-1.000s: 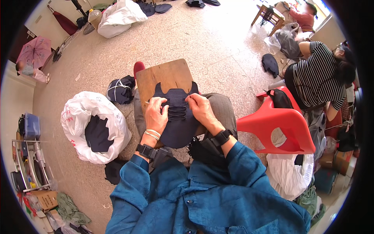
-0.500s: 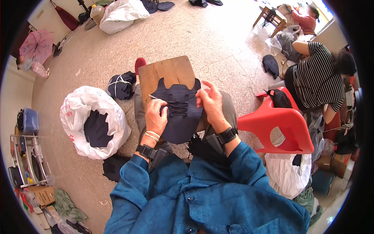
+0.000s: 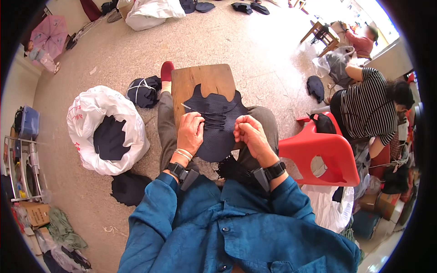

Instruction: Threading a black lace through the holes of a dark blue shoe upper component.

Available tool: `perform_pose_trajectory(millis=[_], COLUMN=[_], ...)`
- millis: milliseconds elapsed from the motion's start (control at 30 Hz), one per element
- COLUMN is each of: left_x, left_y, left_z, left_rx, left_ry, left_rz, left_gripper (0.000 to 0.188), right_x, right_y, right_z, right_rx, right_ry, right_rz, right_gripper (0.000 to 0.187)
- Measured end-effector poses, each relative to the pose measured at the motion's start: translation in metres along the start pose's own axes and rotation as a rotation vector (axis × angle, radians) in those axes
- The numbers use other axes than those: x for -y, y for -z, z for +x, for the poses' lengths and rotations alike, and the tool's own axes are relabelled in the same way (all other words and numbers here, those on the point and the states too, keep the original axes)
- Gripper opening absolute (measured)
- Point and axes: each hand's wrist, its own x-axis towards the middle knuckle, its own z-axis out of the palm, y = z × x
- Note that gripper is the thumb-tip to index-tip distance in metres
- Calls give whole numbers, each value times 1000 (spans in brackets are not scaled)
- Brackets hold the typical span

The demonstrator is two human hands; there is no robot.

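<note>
A dark navy fabric shoe upper [image 3: 217, 145] lies on a wooden board [image 3: 205, 78] across my lap. Black lace [image 3: 215, 121] zigzags over its middle in several rows. My left hand [image 3: 190, 135] is closed at the left side of the lacing, thumb and fingers pinched together. From its fingertips a thin pale rod [image 3: 186, 106] sticks out over the upper; its exact kind is unclear. Just off the upper's right edge, my right hand [image 3: 253, 139] is closed with fingers curled. Whatever it grips, if anything, is too small to make out.
A white plastic bag [image 3: 139, 136] of dark pieces stands at left, near a tied dark bundle [image 3: 144, 92]. A red plastic chair [image 3: 325, 157] is close on my right. Beyond it a person in a striped top [image 3: 366, 98] bends over. Black strands [image 3: 233, 168] hang below the board.
My right hand has drawn down and right from the upper's edge, its fingers curling closed. My left hand stays by the lacing with the rod. The whole view has shifted slightly.
</note>
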Motion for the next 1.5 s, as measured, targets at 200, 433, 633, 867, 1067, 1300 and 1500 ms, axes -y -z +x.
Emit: perform_pose_trajectory(millis=[200, 433, 633, 867, 1067, 1300, 1500], left_x=[0, 0, -1, 0, 2, 4, 4], left_y=[-2, 0, 0, 0, -1, -1, -3], left_z=[0, 1, 2, 1, 0, -1, 1], left_rx=[3, 8, 7, -3, -4, 8, 35], left_ry=[7, 16, 28, 27, 40, 32, 56], left_rz=[15, 4, -2, -15, 9, 28, 98], left_gripper=[12, 12, 12, 17, 28, 35, 37], right_x=[-11, -23, -13, -9, -25, -33, -21], right_y=[-7, -4, -13, -34, -50, -52, -41], right_z=[3, 8, 29, 59, 79, 85, 79], right_rx=[-73, -49, -43, 13, 56, 21, 159], right_ry=[61, 183, 419, 716, 725, 710, 713], right_rz=[-419, -731, -890, -1184, -1224, -1346, -1269], right_gripper=[14, 18, 15, 6, 7, 7, 6])
